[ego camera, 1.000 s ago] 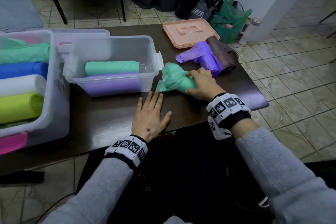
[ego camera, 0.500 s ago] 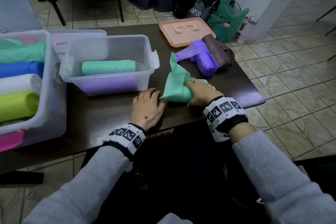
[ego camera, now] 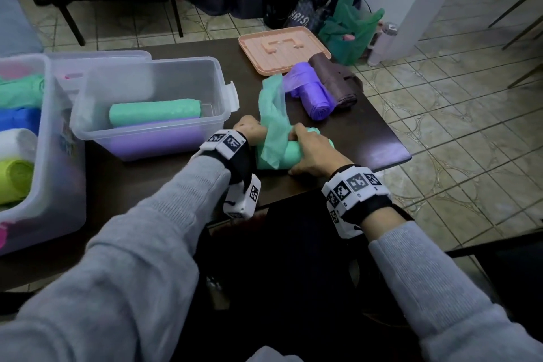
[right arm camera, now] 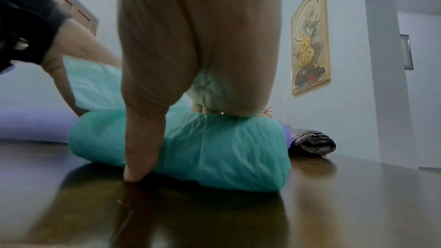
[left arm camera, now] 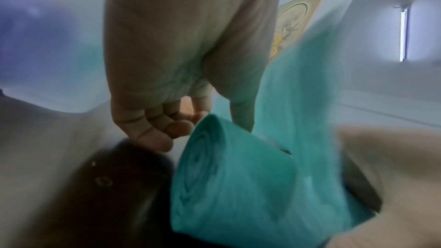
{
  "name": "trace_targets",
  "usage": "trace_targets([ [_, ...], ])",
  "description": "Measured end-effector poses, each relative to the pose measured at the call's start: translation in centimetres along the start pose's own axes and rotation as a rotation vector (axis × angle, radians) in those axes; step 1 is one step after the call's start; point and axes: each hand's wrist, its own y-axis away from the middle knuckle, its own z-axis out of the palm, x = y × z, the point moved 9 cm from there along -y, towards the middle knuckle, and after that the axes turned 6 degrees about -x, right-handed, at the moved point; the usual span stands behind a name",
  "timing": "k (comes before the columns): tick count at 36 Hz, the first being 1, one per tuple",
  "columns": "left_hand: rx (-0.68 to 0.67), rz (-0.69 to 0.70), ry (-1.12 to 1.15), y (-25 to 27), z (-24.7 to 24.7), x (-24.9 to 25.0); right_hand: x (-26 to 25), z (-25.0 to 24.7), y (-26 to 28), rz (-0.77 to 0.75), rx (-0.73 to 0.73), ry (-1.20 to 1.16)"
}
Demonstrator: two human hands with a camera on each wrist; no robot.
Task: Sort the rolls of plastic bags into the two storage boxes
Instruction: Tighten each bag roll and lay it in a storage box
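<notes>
A mint-green roll (ego camera: 279, 156) (left arm camera: 226, 186) (right arm camera: 214, 148) lies on the dark table near its front edge. My right hand (ego camera: 311, 153) (right arm camera: 167, 101) grips it, fingers over the top and thumb down on the near side. My left hand (ego camera: 249, 131) (left arm camera: 167, 123) is at the roll's left end with curled fingers and holds the loose green flap (ego camera: 271, 103), which stands up. The small clear box (ego camera: 226, 103) holds a green roll (ego camera: 155, 112) and a purple roll (ego camera: 152, 138). A purple roll (ego camera: 314, 94) and a brown roll (ego camera: 335, 79) lie behind.
A large clear box (ego camera: 58, 185) at the left holds several coloured rolls. A pink lid (ego camera: 283, 48) lies at the table's far edge. Bags stand on the tiled floor beyond, and the table's right edge is close to the purple and brown rolls.
My left hand left the tabletop and took the roll's left end. The right hand drew the green roll nearer the front edge, and the loose flap rose upright.
</notes>
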Motion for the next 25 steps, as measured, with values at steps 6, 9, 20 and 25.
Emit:
trace_targets([
  [6,0.078,0.076,0.230,0.2,-1.0,1.9,-0.8,0.2,-0.1,-0.095,0.014,0.164],
  [9,0.119,0.119,0.338,0.5,-1.8,3.0,-0.8,0.3,0.1,-0.123,0.024,0.195],
  [20,0.265,0.212,0.755,2.5,-4.8,6.6,-2.2,0.4,1.2,-0.189,0.001,0.261],
  [25,0.360,0.239,0.709,2.7,-7.5,8.2,-3.0,0.7,1.2,-0.223,-0.036,0.275],
])
